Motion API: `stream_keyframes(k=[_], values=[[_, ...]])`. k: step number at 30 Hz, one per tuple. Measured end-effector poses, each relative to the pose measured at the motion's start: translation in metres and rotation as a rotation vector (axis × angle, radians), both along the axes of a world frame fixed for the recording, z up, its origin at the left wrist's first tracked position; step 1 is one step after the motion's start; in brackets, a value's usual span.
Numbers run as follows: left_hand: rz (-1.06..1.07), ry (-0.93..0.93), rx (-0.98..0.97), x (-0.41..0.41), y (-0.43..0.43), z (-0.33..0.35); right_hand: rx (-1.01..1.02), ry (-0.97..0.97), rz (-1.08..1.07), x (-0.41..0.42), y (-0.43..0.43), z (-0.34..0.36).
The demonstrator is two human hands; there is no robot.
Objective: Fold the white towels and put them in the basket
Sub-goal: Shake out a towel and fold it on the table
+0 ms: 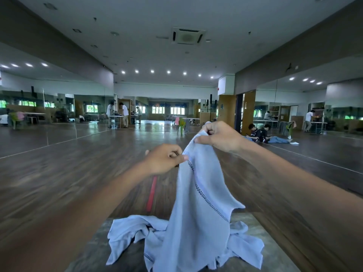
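Cotton-soft and pale, the white towels (pixel 184 242) make up the biggest thing before us: a crumpled heap lying on the near worktop (pixel 92 250), its grey surface blurred at the bottom of the view. From that heap we lift one towel (pixel 198 197), which hangs in a long limp drape, its lower part reaching down among the others.

We judge the cloth light and thoroughly floppy. It holds no shape of its own, sags wherever it is unsupported, and is neither slippery nor fragile, so a plain pinch is enough. The sensible places to take hold are the corners and the hemmed edge. A dark checked band (pixel 204 195) runs down the towel and gives us a straight line to follow when squaring it up.

Our right hand (pixel 220 136) is closed in a pinch on the topmost bunch of cloth, held higher and farther off. Our left hand (pixel 165 159) is closed too, thumb and fingertips nipping the edge just where the checked band begins, lower and nearer.

No basket appears in view. We can read no brand, label or writing on the towels or anywhere around.
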State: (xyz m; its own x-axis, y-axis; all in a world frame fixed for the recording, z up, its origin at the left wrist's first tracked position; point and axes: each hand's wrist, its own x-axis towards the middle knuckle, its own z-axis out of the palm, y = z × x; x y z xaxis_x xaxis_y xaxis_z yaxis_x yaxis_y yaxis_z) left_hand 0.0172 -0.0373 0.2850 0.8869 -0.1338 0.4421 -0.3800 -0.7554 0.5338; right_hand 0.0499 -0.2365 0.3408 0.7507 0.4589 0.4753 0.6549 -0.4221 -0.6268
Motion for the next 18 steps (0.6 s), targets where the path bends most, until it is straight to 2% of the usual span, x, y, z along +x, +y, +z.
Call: stream_keyframes(k=[8, 15, 18], values=[[-0.130, 0.031, -0.280, -0.017, -0.017, 0.008, 0.035, 0.007, 0.045, -0.007, -0.008, -0.002], [-0.141, -0.009, -0.300, -0.024, -0.025, 0.012, -0.002, 0.070, 0.060, -0.005, -0.020, -0.015], [-0.126, -0.074, -0.315, -0.028, -0.023, 0.021, -0.129, 0.208, 0.109, -0.008, -0.024, -0.022]])
